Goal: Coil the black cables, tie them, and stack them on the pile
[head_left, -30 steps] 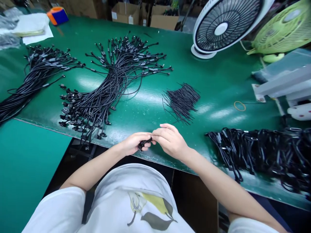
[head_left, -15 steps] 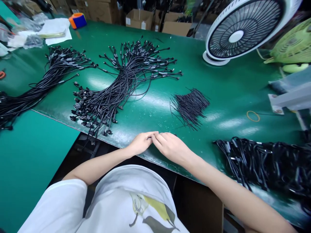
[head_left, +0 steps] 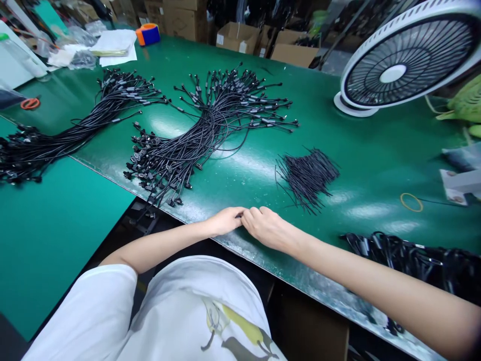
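At the front edge of the green table [head_left: 210, 185], my left hand [head_left: 225, 220] and my right hand [head_left: 265, 228] meet with fingertips pressed together. Both are closed in a pinch. A small dark bit shows between them, but the fingers cover most of it and I cannot tell its kind. Just beyond my right hand lies a pile of short black ties [head_left: 308, 178]. To the left of my hands a large bundle of black cables [head_left: 203, 128] spreads out, connectors at both ends.
Another cable bundle [head_left: 86, 120] lies far left. Coiled black cables [head_left: 413, 260] sit right, partly behind my right forearm. A white fan [head_left: 393, 74] stands at the back right. A yellow ring [head_left: 411, 202], orange scissors handles [head_left: 30, 103] and an orange-blue tape roll [head_left: 148, 34] also lie about.
The view has swung slightly left, so table things appear further right and lower. My hands stay together at the table edge, with the right wrist turned a little.
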The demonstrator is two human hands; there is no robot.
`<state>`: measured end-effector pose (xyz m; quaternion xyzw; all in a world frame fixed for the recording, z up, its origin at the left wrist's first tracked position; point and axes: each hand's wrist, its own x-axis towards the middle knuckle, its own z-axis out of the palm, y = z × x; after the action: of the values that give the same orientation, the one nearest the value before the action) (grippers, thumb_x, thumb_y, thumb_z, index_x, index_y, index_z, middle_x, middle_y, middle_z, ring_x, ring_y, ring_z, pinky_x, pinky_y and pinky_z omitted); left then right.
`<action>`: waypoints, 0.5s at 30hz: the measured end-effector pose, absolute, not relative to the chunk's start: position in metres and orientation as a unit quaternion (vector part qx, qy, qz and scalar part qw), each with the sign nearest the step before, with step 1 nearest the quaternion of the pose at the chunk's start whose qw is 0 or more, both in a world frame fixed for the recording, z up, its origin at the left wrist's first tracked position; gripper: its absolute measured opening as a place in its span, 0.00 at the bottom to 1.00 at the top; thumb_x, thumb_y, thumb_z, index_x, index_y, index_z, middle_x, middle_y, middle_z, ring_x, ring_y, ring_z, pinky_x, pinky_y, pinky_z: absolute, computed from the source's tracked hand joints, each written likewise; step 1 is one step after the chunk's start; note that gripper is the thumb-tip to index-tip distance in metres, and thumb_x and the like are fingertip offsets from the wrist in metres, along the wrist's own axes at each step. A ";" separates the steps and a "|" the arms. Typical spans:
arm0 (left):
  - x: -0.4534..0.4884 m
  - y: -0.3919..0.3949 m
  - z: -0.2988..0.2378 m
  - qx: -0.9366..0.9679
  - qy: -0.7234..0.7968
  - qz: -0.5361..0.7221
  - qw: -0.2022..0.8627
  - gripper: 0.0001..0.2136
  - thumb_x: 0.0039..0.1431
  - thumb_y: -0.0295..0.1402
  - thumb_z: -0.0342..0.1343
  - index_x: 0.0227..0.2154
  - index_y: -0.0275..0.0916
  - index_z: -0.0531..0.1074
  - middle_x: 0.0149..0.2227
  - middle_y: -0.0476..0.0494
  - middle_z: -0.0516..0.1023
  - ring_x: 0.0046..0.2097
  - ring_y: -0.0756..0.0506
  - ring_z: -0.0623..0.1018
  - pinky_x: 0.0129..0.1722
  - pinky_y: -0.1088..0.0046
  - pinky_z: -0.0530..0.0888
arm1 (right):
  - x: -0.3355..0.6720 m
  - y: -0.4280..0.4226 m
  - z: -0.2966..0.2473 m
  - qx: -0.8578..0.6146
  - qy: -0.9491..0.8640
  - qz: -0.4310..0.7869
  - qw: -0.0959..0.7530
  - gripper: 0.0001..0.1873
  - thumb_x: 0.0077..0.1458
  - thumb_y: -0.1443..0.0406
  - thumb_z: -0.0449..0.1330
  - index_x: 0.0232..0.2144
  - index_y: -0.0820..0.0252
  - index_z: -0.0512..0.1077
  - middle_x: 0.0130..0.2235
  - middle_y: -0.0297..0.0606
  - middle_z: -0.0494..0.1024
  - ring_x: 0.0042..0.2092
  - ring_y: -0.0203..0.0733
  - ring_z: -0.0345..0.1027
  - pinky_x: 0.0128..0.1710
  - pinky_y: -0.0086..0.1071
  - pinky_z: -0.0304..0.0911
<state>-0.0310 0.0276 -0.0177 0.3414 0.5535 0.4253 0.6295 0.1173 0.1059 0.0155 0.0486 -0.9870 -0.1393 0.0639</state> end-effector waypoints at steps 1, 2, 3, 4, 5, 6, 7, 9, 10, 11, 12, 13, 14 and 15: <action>-0.032 0.029 -0.016 0.329 0.539 0.433 0.643 0.11 0.41 0.19 0.57 0.29 0.36 0.76 0.30 0.49 0.78 0.39 0.44 0.74 0.48 0.68 0.68 | 0.115 0.109 0.013 0.023 -0.990 -0.125 0.055 0.12 0.57 0.77 0.48 0.27 0.63 0.68 0.24 0.41 0.66 0.26 0.40 0.53 0.26 0.37 0.42; -0.032 0.031 -0.015 0.319 0.527 0.439 0.654 0.09 0.39 0.19 0.56 0.26 0.36 0.74 0.27 0.51 0.76 0.36 0.46 0.72 0.44 0.70 0.68 | 0.113 0.111 0.010 -0.007 -0.992 -0.117 0.044 0.12 0.56 0.76 0.48 0.27 0.64 0.68 0.24 0.41 0.67 0.25 0.40 0.53 0.25 0.37 0.41; -0.033 0.032 -0.013 0.304 0.516 0.449 0.663 0.08 0.37 0.19 0.56 0.23 0.35 0.72 0.25 0.52 0.73 0.33 0.48 0.71 0.40 0.72 0.68 | 0.110 0.112 0.008 -0.038 -0.992 -0.113 0.033 0.11 0.56 0.76 0.48 0.28 0.64 0.68 0.24 0.41 0.67 0.25 0.39 0.54 0.25 0.36 0.41; -0.033 0.034 -0.013 0.287 0.508 0.461 0.669 0.07 0.36 0.19 0.54 0.21 0.35 0.70 0.23 0.52 0.71 0.30 0.50 0.69 0.37 0.74 0.66 | 0.107 0.112 0.006 -0.067 -0.991 -0.110 0.025 0.11 0.55 0.76 0.47 0.28 0.64 0.68 0.24 0.42 0.67 0.25 0.39 0.54 0.24 0.36 0.41; -0.033 0.037 -0.013 0.269 0.503 0.476 0.669 0.06 0.37 0.19 0.53 0.19 0.36 0.68 0.22 0.53 0.69 0.29 0.51 0.67 0.34 0.74 0.65 | 0.104 0.112 0.005 -0.096 -0.990 -0.105 0.021 0.11 0.55 0.76 0.47 0.28 0.65 0.68 0.24 0.42 0.68 0.24 0.39 0.55 0.24 0.35 0.41; -0.032 0.039 -0.013 0.250 0.501 0.493 0.666 0.05 0.37 0.20 0.51 0.18 0.36 0.66 0.22 0.52 0.67 0.28 0.51 0.66 0.33 0.75 0.64 | 0.101 0.112 0.004 -0.126 -0.987 -0.097 0.021 0.11 0.55 0.76 0.47 0.28 0.65 0.68 0.25 0.42 0.68 0.24 0.39 0.56 0.23 0.35 0.41; -0.032 0.041 -0.013 0.233 0.501 0.509 0.660 0.05 0.39 0.21 0.50 0.18 0.37 0.65 0.22 0.52 0.66 0.28 0.51 0.65 0.33 0.75 0.64 | 0.099 0.111 0.004 -0.158 -0.984 -0.081 0.027 0.11 0.55 0.75 0.48 0.28 0.65 0.68 0.25 0.42 0.69 0.24 0.38 0.57 0.23 0.34 0.40; -0.031 0.046 -0.014 0.204 0.504 0.541 0.642 0.05 0.41 0.23 0.48 0.21 0.37 0.67 0.25 0.50 0.69 0.31 0.50 0.67 0.35 0.74 0.65 | 0.094 0.110 0.006 -0.231 -0.971 -0.024 0.059 0.11 0.58 0.71 0.48 0.29 0.64 0.69 0.27 0.41 0.70 0.24 0.36 0.58 0.22 0.33 0.40; -0.030 0.048 -0.014 0.193 0.504 0.561 0.627 0.07 0.42 0.23 0.48 0.24 0.37 0.69 0.28 0.49 0.71 0.33 0.50 0.69 0.37 0.74 0.65 | 0.093 0.110 0.006 -0.268 -0.959 0.021 0.089 0.11 0.59 0.69 0.48 0.29 0.64 0.69 0.27 0.40 0.71 0.24 0.35 0.59 0.23 0.31 0.42; -0.030 0.049 -0.013 0.189 0.503 0.582 0.611 0.10 0.43 0.23 0.49 0.28 0.37 0.71 0.31 0.48 0.73 0.36 0.49 0.70 0.39 0.74 0.66 | 0.092 0.109 0.006 -0.303 -0.941 0.079 0.126 0.12 0.60 0.67 0.48 0.29 0.63 0.69 0.28 0.40 0.72 0.25 0.35 0.60 0.24 0.30 0.43; -0.030 0.050 -0.012 0.193 0.501 0.603 0.590 0.13 0.42 0.22 0.49 0.32 0.37 0.72 0.35 0.47 0.74 0.40 0.48 0.71 0.42 0.74 0.66 | 0.091 0.108 0.004 -0.331 -0.916 0.153 0.167 0.13 0.61 0.65 0.48 0.28 0.62 0.69 0.27 0.38 0.71 0.26 0.35 0.61 0.24 0.29 0.46; -0.031 0.050 -0.010 0.208 0.500 0.622 0.566 0.15 0.42 0.21 0.50 0.35 0.38 0.73 0.38 0.47 0.75 0.43 0.47 0.72 0.45 0.73 0.66 | 0.091 0.106 0.002 -0.354 -0.880 0.240 0.206 0.15 0.62 0.62 0.48 0.27 0.61 0.68 0.25 0.36 0.69 0.26 0.34 0.60 0.25 0.28 0.47; -0.032 0.049 -0.007 0.238 0.504 0.632 0.538 0.16 0.42 0.20 0.50 0.36 0.38 0.73 0.40 0.46 0.75 0.46 0.46 0.72 0.48 0.71 0.66 | 0.091 0.105 0.000 -0.373 -0.832 0.337 0.237 0.16 0.62 0.60 0.48 0.27 0.60 0.67 0.22 0.33 0.66 0.23 0.34 0.57 0.24 0.28 0.48; -0.034 0.048 -0.004 0.285 0.515 0.630 0.507 0.16 0.42 0.20 0.50 0.35 0.39 0.73 0.42 0.45 0.74 0.49 0.45 0.71 0.51 0.69 0.65 | 0.092 0.103 -0.002 -0.385 -0.775 0.431 0.256 0.16 0.61 0.57 0.49 0.26 0.59 0.66 0.20 0.30 0.62 0.21 0.32 0.52 0.22 0.28 0.47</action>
<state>-0.0336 0.0476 -0.0035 0.2852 0.5146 0.6297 0.5072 0.0920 0.1029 -0.0025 -0.3851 -0.7750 0.4308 0.2560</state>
